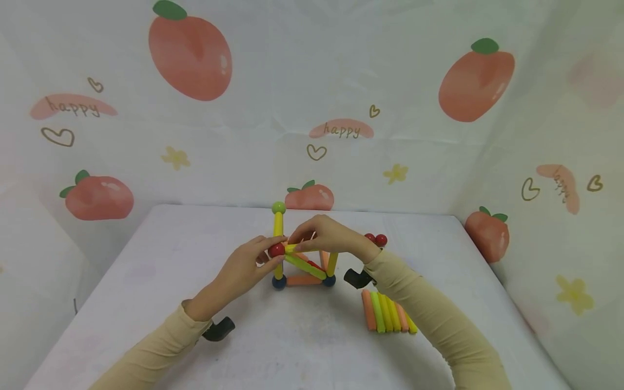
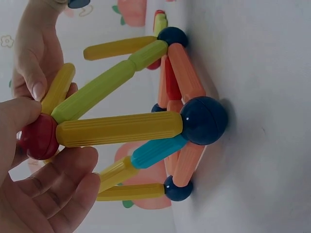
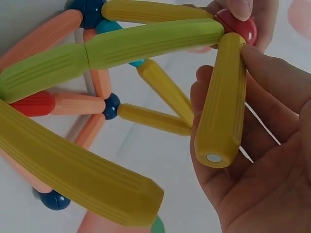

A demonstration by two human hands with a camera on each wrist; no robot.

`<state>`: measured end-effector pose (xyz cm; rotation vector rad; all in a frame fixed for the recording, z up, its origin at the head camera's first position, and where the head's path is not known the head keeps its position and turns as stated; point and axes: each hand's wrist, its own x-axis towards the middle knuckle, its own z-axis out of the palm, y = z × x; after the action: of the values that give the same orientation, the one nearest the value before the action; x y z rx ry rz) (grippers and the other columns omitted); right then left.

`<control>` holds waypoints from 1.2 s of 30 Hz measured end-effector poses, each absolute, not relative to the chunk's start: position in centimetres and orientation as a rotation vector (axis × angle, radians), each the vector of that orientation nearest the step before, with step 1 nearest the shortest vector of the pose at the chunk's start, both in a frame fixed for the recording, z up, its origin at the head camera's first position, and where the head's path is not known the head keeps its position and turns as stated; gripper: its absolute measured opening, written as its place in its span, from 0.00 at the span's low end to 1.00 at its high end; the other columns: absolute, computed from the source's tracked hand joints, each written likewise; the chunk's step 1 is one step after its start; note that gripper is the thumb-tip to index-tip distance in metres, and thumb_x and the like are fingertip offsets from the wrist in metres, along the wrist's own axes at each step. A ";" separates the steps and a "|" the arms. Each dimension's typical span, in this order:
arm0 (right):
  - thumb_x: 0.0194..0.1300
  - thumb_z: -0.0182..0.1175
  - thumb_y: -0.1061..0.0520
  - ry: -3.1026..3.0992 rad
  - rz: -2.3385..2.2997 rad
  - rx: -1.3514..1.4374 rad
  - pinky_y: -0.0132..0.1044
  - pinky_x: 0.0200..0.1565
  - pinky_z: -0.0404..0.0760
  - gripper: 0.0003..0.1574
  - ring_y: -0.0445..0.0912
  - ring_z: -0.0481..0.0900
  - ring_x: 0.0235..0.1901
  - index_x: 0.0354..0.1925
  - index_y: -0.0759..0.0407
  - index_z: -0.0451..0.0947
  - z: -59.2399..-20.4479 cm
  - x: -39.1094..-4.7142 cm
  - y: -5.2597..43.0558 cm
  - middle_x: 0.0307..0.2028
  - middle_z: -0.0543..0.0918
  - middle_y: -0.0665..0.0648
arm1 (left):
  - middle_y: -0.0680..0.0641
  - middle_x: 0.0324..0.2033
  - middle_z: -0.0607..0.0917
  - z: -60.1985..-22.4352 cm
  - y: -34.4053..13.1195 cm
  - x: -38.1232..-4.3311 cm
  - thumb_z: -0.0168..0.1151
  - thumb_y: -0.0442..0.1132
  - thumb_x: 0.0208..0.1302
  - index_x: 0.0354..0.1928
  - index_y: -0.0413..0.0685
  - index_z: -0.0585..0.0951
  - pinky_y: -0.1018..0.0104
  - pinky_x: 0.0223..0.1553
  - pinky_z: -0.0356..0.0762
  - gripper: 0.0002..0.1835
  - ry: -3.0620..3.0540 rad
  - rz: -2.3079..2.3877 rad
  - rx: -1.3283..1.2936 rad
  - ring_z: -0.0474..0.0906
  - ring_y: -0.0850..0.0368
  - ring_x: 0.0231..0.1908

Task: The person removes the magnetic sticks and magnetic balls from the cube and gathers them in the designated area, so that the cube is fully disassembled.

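My left hand (image 1: 251,259) pinches a red ball (image 2: 40,136) at the upper front corner of a magnetic-stick frame. In the right wrist view, a straight yellow rod (image 3: 221,102) has one end against that ball; my right hand (image 1: 324,234) holds it between thumb and fingers. Also meeting the ball are an upright yellow rod (image 2: 119,129) and a slanting light-green rod (image 3: 155,43). Dark blue balls (image 2: 204,120) join orange rods (image 1: 304,280) along the base. Another yellow rod (image 3: 82,170) leans up from the base, its outer end uncapped.
Behind the hands, a green ball (image 1: 279,208) tops a tall yellow rod (image 1: 278,223). A row of orange, green and yellow rods (image 1: 385,313) lies right of the frame, partly under the right sleeve. Red balls (image 1: 382,240) sit farther back. Printed cloth (image 1: 273,81) hangs behind the table.
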<state>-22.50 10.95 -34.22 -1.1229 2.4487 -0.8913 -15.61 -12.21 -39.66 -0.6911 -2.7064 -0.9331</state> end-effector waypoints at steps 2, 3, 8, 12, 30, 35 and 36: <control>0.65 0.66 0.55 2.457 -0.875 -1.121 0.28 0.45 0.83 0.13 0.37 0.82 0.38 0.48 0.53 0.86 -34.3 -22.5 10.8 0.41 0.89 0.49 | 0.55 0.35 0.81 -39.6 -12.2 -15.6 0.66 0.50 0.65 0.63 0.56 0.78 0.74 0.33 0.77 0.25 -2.705 -0.935 -0.691 0.76 0.65 0.30; 0.65 0.66 0.56 2.460 -0.871 -1.120 0.28 0.44 0.82 0.13 0.37 0.82 0.38 0.48 0.53 0.86 -34.3 -22.5 10.7 0.41 0.89 0.49 | 0.54 0.35 0.81 -39.6 -12.2 -15.5 0.66 0.50 0.64 0.63 0.56 0.78 0.74 0.33 0.77 0.25 -2.703 -0.937 -0.691 0.76 0.65 0.30; 0.64 0.67 0.56 2.479 -0.873 -1.109 0.27 0.41 0.82 0.13 0.38 0.81 0.35 0.47 0.52 0.86 -34.1 -22.2 10.5 0.39 0.89 0.49 | 0.54 0.35 0.82 -39.5 -12.2 -15.5 0.67 0.49 0.64 0.62 0.56 0.79 0.72 0.33 0.78 0.24 -2.687 -0.937 -0.701 0.76 0.65 0.30; 0.64 0.67 0.57 2.499 -0.877 -1.092 0.28 0.39 0.82 0.13 0.39 0.80 0.35 0.48 0.52 0.86 -33.9 -21.6 10.3 0.38 0.89 0.49 | 0.54 0.35 0.82 -39.4 -12.2 -15.5 0.67 0.49 0.64 0.62 0.55 0.79 0.73 0.33 0.78 0.24 -2.687 -0.948 -0.702 0.76 0.65 0.30; 0.68 0.61 0.56 2.589 -0.987 -0.978 0.32 0.36 0.79 0.18 0.42 0.78 0.35 0.56 0.46 0.82 -32.9 -19.9 14.1 0.42 0.85 0.50 | 0.54 0.35 0.82 -39.4 -12.1 -15.5 0.67 0.49 0.64 0.63 0.52 0.78 0.68 0.34 0.81 0.26 -2.691 -0.940 -0.708 0.76 0.64 0.31; 0.68 0.61 0.55 2.565 -1.145 -0.834 0.36 0.43 0.81 0.18 0.42 0.83 0.37 0.55 0.47 0.81 -33.9 -19.3 17.1 0.43 0.85 0.54 | 0.54 0.35 0.83 -39.5 -12.1 -15.5 0.67 0.49 0.64 0.63 0.52 0.78 0.65 0.34 0.81 0.26 -2.691 -0.940 -0.704 0.76 0.65 0.31; 0.68 0.61 0.55 2.556 -1.179 -0.800 0.37 0.44 0.82 0.18 0.42 0.84 0.38 0.56 0.48 0.81 -34.3 -19.2 17.7 0.44 0.85 0.55 | 0.54 0.35 0.82 -39.5 -12.1 -15.5 0.67 0.49 0.64 0.63 0.52 0.78 0.65 0.34 0.82 0.26 -2.692 -0.938 -0.703 0.76 0.65 0.31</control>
<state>-19.18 17.66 -34.27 -0.7999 2.5560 -1.1786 -15.55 -12.13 -39.53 -0.7034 -2.6920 -0.9382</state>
